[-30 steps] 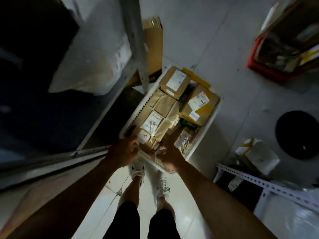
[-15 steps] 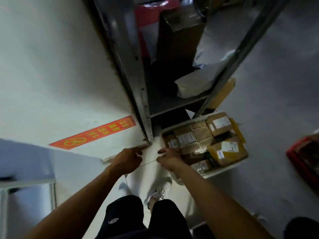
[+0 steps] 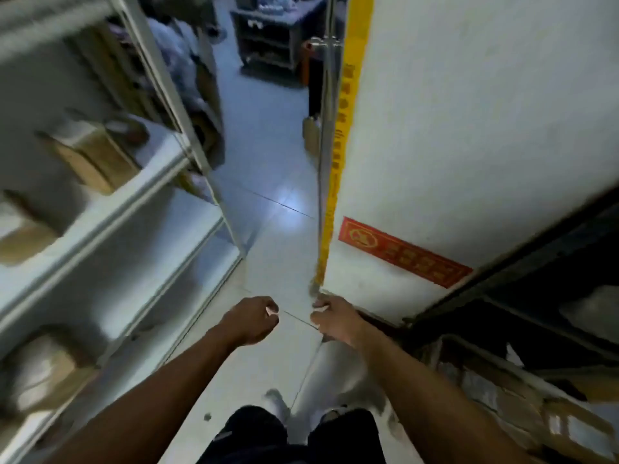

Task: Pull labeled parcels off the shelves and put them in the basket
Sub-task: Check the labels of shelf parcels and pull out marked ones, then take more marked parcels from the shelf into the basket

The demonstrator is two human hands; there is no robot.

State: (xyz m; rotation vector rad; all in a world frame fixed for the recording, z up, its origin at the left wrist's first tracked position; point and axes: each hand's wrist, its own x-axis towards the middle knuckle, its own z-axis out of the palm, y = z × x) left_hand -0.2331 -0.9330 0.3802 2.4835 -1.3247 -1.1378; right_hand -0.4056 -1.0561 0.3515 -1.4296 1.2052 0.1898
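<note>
A person stands in a narrow aisle, seen from above, both bare forearms stretched forward over a pale tiled floor. The left hand and the right hand are held close together at the middle of the view, both with fingers curled in. A thin dark line runs between them, but it may be a string held taut or only a seam in the tiles, so I cannot tell whether either hand grips anything.

On the left stands a pale metal shelf unit, blurred by movement. A brown cardboard box sits on its upper level, a second brown parcel shows at the left edge, and a pale wrapped parcel lies on a lower level.

On the right rises a white wall with a yellow strip running down its corner and a red sign stuck low on it. Beside the wall, a dark shelf frame crosses the right edge. Below it, in the bottom right corner, the basket of brown parcels is just visible, blurred, behind the right forearm.

Dark shorts and light shoes show at the bottom. Far down the aisle stands a dark low cabinet.
</note>
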